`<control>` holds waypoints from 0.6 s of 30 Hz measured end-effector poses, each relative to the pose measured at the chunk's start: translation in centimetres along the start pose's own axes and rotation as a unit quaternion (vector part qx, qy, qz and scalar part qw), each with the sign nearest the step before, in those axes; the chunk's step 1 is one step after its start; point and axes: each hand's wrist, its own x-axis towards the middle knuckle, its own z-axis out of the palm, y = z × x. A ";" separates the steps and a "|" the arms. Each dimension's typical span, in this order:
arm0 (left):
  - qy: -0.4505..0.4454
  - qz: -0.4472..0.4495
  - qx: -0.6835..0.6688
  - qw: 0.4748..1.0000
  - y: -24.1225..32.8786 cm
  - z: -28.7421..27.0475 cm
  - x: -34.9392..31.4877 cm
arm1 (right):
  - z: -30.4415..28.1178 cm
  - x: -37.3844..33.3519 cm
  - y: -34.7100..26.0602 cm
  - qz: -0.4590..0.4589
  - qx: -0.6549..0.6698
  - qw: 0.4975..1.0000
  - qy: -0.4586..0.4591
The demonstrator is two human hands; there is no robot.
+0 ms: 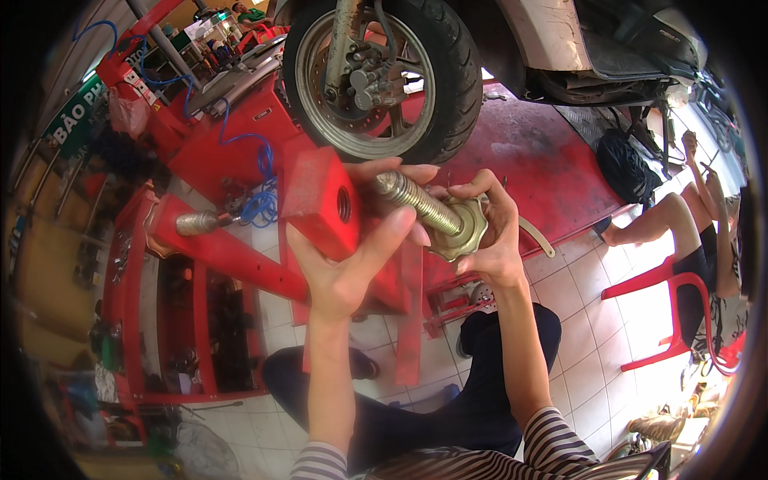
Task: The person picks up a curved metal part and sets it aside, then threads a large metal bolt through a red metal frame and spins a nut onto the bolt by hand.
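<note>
A brass-coloured threaded screw (420, 204) with a lobed knob (462, 232) is held tilted before me, its blunt tip pointing up and left. The fingers of my right hand (500, 232) close around the knob. My left hand (352, 272) reaches behind a red metal block (324, 204), its fingers and thumb coming round to the screw's shaft near the tip. The block's round threaded hole (344, 205) faces the screw, which sits outside it. Part of my left hand is hidden by the block.
A motorbike's front wheel (380, 88) stands above on a red platform (520, 152). Further left, another threaded screw (196, 223) sits in a red arm (232, 260), near a blue coiled hose (260, 204). A person sits by a red chair (692, 296) at the right.
</note>
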 end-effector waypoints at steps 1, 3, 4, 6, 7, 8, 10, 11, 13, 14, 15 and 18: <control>0.000 0.003 -0.001 1.000 -0.1 0.0 0.0 | 0.0 0.0 0.0 0.000 0.003 1.000 0.001; 0.001 0.001 -0.002 1.000 -0.1 0.0 0.0 | 0.0 -0.1 0.0 0.001 0.009 1.000 0.002; 0.002 0.000 -0.003 1.000 -0.1 0.0 0.0 | 0.1 -0.1 0.0 0.001 0.017 1.000 0.005; 0.004 -0.004 -0.005 1.000 -0.1 0.0 0.0 | 0.2 -0.1 0.1 0.002 0.032 0.999 0.008; 0.005 -0.006 -0.006 1.000 0.0 0.0 0.0 | 0.1 -0.1 0.1 0.002 0.028 1.000 0.008; 0.004 -0.004 -0.005 1.000 0.0 0.1 0.0 | 0.1 -0.1 0.1 0.002 0.024 1.000 0.009; 0.002 -0.001 -0.003 1.000 0.0 0.0 0.0 | 0.1 -0.1 0.1 -0.001 0.018 1.000 0.011; 0.001 -0.001 -0.010 1.000 0.0 0.0 0.0 | 0.1 -0.2 0.2 -0.004 0.016 1.000 0.014; -0.001 -0.001 -0.026 1.000 -0.2 -0.1 0.0 | 0.2 -0.2 0.2 -0.015 0.013 1.000 0.014; -0.009 0.009 -0.039 0.999 -0.4 -0.2 0.0 | 0.4 -0.1 0.2 -0.022 0.011 1.000 0.012; -0.017 0.019 -0.052 0.998 -0.5 -0.4 0.0 | 0.5 -0.1 0.2 -0.030 0.010 0.999 0.010; -0.043 0.023 -0.065 0.997 -0.4 -0.9 0.1 | 0.4 -0.2 -0.5 -0.060 -0.056 0.997 -0.008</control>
